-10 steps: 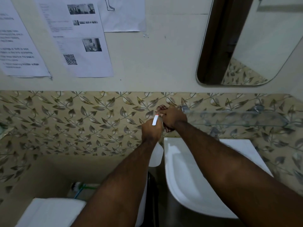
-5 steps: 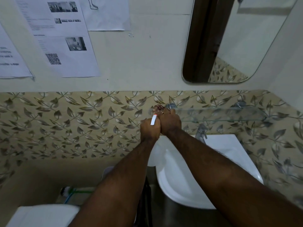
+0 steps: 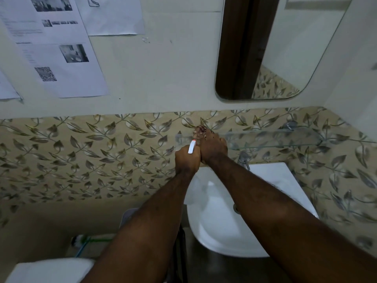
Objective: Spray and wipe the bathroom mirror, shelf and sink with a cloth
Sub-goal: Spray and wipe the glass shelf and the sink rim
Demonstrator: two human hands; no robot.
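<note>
My left hand (image 3: 187, 161) grips a spray bottle; its white nozzle with a red tip (image 3: 192, 146) sticks up above my fingers, and the pale bottle body (image 3: 192, 187) hangs below my wrist. My right hand (image 3: 214, 149) touches the left one and holds a dark striped cloth (image 3: 200, 129) against the left end of the glass shelf (image 3: 275, 139). The white sink (image 3: 222, 225) lies under both forearms, with a chrome tap (image 3: 243, 160) at its back. The mirror (image 3: 285, 48) hangs at upper right.
Printed sheets (image 3: 61, 48) are taped to the wall at upper left. A white toilet cistern (image 3: 51, 270) sits at the bottom left, with a green-handled brush (image 3: 91, 240) behind it. Leaf-patterned tiles cover the lower wall.
The view has swung, so mirror and sink sit further left in frame. Both hands stay pressed together at the shelf's left end, the nozzle still upright.
</note>
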